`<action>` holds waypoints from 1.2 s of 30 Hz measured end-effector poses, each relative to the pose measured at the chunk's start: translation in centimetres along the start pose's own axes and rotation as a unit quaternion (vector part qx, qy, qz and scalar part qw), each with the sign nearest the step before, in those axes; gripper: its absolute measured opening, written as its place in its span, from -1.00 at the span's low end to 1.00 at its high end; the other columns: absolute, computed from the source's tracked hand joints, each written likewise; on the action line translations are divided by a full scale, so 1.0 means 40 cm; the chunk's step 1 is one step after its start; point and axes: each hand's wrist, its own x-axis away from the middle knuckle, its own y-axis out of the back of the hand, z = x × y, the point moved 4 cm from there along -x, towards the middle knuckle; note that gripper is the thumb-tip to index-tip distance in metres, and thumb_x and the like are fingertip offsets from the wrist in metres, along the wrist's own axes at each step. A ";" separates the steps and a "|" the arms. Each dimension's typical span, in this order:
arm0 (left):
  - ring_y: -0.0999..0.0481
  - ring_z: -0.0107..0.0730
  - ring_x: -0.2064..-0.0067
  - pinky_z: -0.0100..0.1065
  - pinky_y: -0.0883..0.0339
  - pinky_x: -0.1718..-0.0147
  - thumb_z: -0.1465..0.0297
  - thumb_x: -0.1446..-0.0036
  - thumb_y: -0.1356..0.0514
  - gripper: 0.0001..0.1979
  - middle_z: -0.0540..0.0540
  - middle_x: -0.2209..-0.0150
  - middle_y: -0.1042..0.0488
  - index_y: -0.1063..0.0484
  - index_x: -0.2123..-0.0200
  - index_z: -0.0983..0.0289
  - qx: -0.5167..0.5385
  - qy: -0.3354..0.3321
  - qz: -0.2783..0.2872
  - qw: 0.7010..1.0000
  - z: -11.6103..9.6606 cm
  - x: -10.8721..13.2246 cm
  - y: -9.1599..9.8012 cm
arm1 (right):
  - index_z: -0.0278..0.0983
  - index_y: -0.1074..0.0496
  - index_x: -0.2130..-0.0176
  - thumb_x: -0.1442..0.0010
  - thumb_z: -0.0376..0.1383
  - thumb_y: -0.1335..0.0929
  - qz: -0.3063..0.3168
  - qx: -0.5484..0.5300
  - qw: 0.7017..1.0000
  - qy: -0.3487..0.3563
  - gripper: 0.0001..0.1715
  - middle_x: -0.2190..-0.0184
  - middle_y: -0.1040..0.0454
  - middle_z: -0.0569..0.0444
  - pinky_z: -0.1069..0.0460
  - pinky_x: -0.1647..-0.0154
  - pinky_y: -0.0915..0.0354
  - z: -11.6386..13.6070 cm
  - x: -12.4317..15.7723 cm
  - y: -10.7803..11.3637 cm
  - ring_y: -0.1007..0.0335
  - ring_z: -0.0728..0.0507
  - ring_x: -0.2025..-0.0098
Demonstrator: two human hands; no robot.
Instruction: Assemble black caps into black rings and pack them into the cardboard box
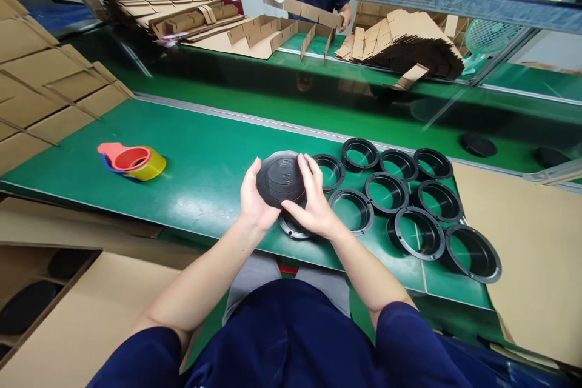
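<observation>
Between my two hands I hold a round black plastic cap [280,179], its face with raised markings turned up toward me. My left hand [256,197] cups its left side, thumb along the edge. On the other side my right hand [316,200] grips the rim with its fingers and thumb. Just under my right hand a black ring [294,229] lies partly hidden on the green table [204,157]. Several more black flanged rings [386,193] stand in rows to the right of my hands.
Red, yellow and blue tape rolls [136,160] lie at the left. Cardboard dividers [50,79] lean at the far left, above an open box [50,279] holding black round parts. Cardboard [531,254] covers the right end. Beyond the ledge, a person's hand [345,15] handles dividers.
</observation>
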 end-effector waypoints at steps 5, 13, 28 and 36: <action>-0.58 0.00 -0.11 -0.10 -0.45 -0.16 0.11 -0.41 0.01 -0.48 0.22 0.12 -0.65 -0.63 0.14 0.36 0.020 -0.002 -0.014 1.000 0.019 0.013 -0.013 | -0.18 0.29 -0.51 -0.12 0.08 -0.55 -0.091 0.006 0.995 -0.049 0.40 -0.44 0.19 -0.22 -0.37 -0.48 -0.01 0.000 0.005 -0.012 0.21 -0.43 -0.49; -0.64 -0.03 0.02 -0.10 -0.51 -0.07 0.16 -0.46 0.11 -0.40 0.29 0.20 -0.65 -0.62 0.26 0.41 0.009 0.119 -0.036 0.992 -0.012 0.018 -0.010 | -0.13 -0.33 -0.32 -0.52 -0.12 -0.21 -0.169 -0.061 0.982 -0.055 -0.53 -0.10 -0.44 -0.06 -0.17 -0.28 -0.32 -0.030 -0.003 0.061 -0.36 -0.19 -0.15; -0.64 0.09 0.04 0.14 -0.50 -0.05 0.15 -0.43 0.00 -0.54 0.22 0.34 -0.62 -0.58 0.26 0.33 -0.027 0.175 -0.054 0.983 0.002 0.033 0.013 | -0.17 -0.63 0.16 -0.53 0.07 -0.10 -0.088 -0.019 0.996 -0.027 -0.33 -0.21 -0.34 -0.03 -0.25 -0.42 -0.07 -0.027 -0.010 0.068 -0.07 -0.28 -0.32; -0.61 0.21 -0.02 0.31 -0.43 -0.06 0.08 -0.43 0.05 -0.47 0.38 0.09 -0.62 -0.57 0.13 0.35 -0.015 0.173 -0.038 0.984 -0.026 0.012 0.003 | -0.13 -0.62 0.03 -0.53 0.09 -0.10 -0.125 -0.099 0.985 -0.069 -0.35 -0.21 -0.35 -0.03 -0.21 -0.39 -0.12 -0.026 -0.007 0.094 -0.16 -0.23 -0.32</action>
